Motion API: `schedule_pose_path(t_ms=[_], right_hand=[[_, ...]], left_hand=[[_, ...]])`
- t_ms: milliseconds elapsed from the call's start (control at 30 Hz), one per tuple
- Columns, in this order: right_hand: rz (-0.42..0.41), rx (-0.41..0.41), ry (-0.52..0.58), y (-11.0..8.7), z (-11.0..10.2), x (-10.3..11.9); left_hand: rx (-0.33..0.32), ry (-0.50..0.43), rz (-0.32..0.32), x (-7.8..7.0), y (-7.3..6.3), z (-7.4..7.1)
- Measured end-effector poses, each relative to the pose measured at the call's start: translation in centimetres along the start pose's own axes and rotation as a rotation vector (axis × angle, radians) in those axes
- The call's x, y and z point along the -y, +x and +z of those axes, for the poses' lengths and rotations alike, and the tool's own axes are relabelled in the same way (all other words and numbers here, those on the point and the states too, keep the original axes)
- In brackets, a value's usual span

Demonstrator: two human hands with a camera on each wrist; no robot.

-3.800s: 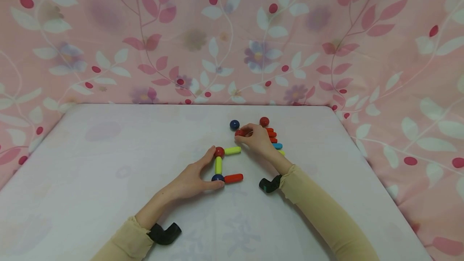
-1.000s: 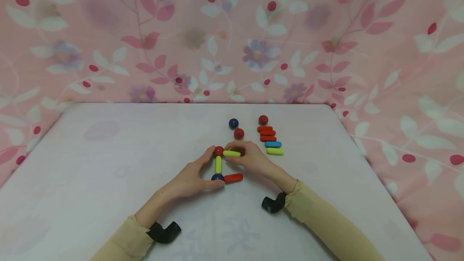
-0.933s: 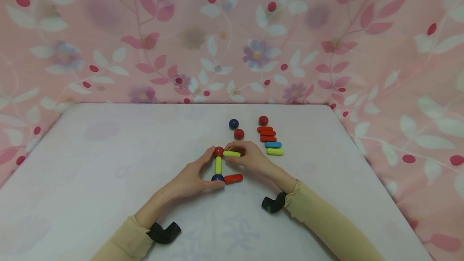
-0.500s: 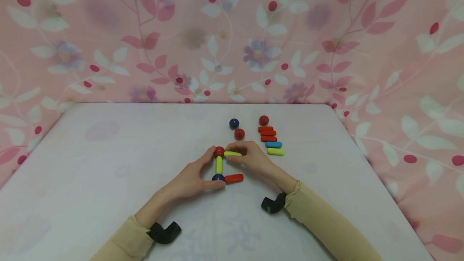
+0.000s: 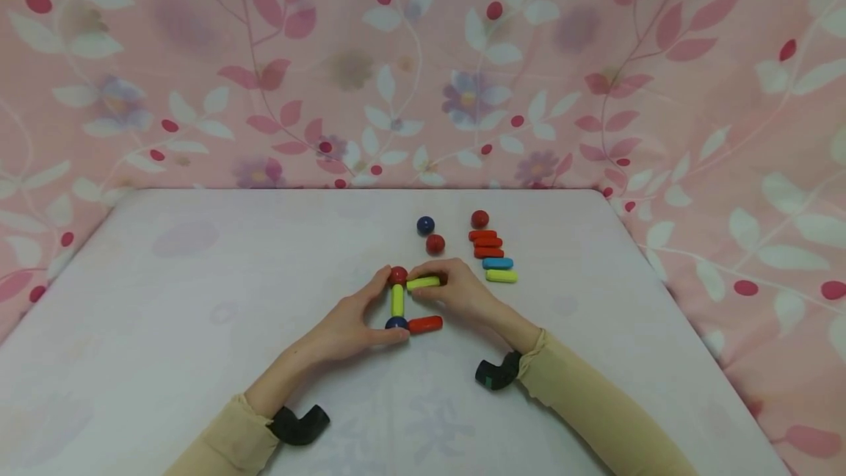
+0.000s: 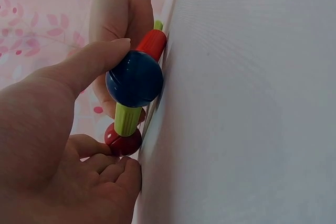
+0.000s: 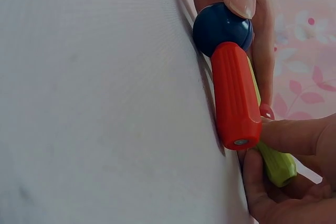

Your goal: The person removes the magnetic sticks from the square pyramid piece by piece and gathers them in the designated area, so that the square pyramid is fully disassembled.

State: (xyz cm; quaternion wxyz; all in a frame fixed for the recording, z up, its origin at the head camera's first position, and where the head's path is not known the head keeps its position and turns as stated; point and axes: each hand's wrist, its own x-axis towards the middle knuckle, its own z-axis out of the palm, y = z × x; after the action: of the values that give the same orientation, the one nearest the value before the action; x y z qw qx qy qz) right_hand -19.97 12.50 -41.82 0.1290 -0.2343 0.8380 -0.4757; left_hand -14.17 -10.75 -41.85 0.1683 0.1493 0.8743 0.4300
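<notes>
My left hand grips a joined piece of magnetic balls and rods on the table. Its thumb lies on the dark blue ball and its fingers on the red ball, with a yellow-green rod standing between the two balls. From the blue ball a red rod points right; a round metal spot shows in its end. My right hand pinches a second yellow-green rod between thumb and fingers, its left end right beside the red ball and angled slightly.
Behind the hands lie a loose blue ball and a red ball. Right of them, another red ball heads a column of several red rods, a blue rod and a yellow-green rod. A floral curtain hangs behind the table.
My right hand has left the loose red ball behind and come forward and left to the upper yellow-green rod. That rod's angle has shifted slightly. My left hand has stayed put.
</notes>
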Motion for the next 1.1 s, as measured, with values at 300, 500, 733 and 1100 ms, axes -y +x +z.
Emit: schedule_pose_path(t_ms=[300,500,733,1100], right_hand=[[0.066,-0.051,-0.097,-1.7,-0.8,0.1],[0.126,-0.107,-0.1,-4.3,-2.7,-0.8],[0.138,-0.164,-0.102,-7.2,-5.2,-2.6],[0.19,-0.297,-0.143,-9.4,-7.5,-4.0]], left_hand=[[0.005,0.003,0.007,0.1,0.0,0.1],[0.003,0.0,-0.002,0.0,0.0,0.0],[0.009,-0.022,-0.005,0.0,0.1,0.0],[0.011,-0.033,-0.012,0.0,0.0,0.0]])
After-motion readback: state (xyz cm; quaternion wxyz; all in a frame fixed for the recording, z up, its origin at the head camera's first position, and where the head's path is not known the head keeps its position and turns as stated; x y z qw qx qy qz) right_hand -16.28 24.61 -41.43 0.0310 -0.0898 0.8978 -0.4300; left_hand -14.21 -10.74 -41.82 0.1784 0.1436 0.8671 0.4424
